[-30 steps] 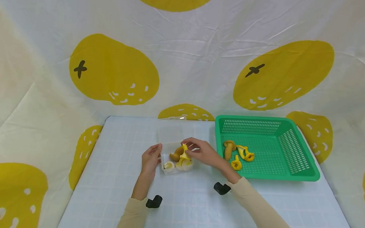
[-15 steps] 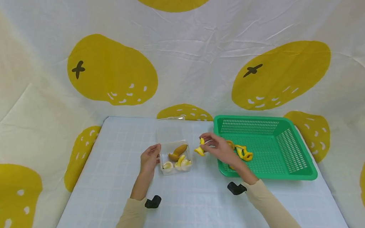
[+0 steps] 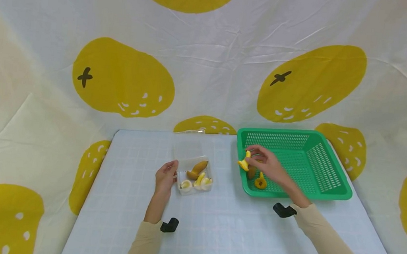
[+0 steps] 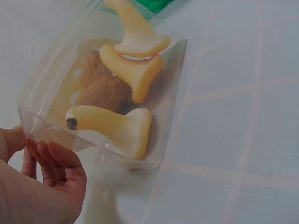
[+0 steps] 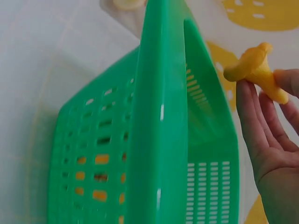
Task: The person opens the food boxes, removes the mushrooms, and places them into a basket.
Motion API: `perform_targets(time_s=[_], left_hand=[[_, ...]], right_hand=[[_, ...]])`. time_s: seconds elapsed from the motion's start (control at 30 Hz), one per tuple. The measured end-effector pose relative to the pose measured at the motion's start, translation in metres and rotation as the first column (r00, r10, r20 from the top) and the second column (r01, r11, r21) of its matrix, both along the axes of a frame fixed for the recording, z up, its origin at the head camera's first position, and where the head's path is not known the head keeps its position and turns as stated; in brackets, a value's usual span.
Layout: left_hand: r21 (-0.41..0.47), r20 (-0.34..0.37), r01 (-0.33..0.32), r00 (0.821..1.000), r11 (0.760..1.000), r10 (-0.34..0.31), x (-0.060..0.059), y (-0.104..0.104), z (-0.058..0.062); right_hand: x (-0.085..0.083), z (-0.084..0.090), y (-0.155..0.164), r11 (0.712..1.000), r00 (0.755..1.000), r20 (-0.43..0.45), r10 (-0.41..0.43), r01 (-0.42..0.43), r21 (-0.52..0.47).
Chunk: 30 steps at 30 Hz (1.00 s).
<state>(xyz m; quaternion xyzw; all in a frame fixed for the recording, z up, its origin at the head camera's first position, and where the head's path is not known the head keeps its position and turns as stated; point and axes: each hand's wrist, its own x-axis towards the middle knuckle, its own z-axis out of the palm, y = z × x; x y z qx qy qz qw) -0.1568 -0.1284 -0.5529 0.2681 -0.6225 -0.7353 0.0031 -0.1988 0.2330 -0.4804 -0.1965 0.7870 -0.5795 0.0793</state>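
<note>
My left hand (image 3: pixel 165 176) pinches the left wall of a clear plastic box (image 4: pixel 35 119) between thumb and curled fingers. Inside it lie a brown mushroom (image 3: pixel 197 169) and several pale yellow mushrooms (image 4: pixel 114 127). Its clear lid (image 3: pixel 188 146) stands hinged back behind it. Over the left side of the green basket (image 3: pixel 291 197), my right hand (image 3: pixel 268 164) holds a yellow chanterelle mushroom (image 5: pixel 259 70) between thumb and fingertips. Below that hand, in the basket, are a yellow mushroom (image 3: pixel 260 182) and a brown one (image 3: pixel 251 172), partly hidden by the hand.
A pale checked cloth (image 3: pixel 202 230) covers the table. Behind it hangs a white curtain (image 3: pixel 214 84) with large yellow fruit prints. The basket's raised rim (image 5: pixel 159 116) stands between the right hand and the box. Black wrist cameras (image 3: pixel 170 225) are strapped to both wrists.
My right hand has moved right with the yellow chanterelle mushroom, from above the clear box to above the green basket. The left hand still holds the box in place.
</note>
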Motion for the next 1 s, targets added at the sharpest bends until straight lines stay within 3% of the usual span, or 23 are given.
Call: perform_targets(time_s=[0.2, 0.6, 0.8, 1.0], left_hand=[[-0.01, -0.005, 0.005, 1.0, 1.0, -0.005, 0.0, -0.001, 0.001], [-0.012, -0.009, -0.009, 1.0, 1.0, 0.009, 0.001, 0.0, 0.001], [-0.018, -0.004, -0.005, 1.0, 1.0, 0.005, 0.001, 0.001, 0.001], [-0.014, -0.009, -0.015, 1.0, 1.0, 0.015, 0.002, 0.001, 0.001]], right_hand=[[0.002, -0.003, 0.026, 1.0, 1.0, 0.009, -0.026, 0.026, 0.001], [0.013, -0.02, 0.076, 0.981, 0.993, 0.007, -0.122, 0.119, 0.154], [0.016, -0.03, 0.092, 0.959, 0.99, 0.07, -0.125, 0.103, 0.263], [0.012, -0.034, 0.095, 0.931, 0.986, 0.146, -0.076, 0.018, 0.364]])
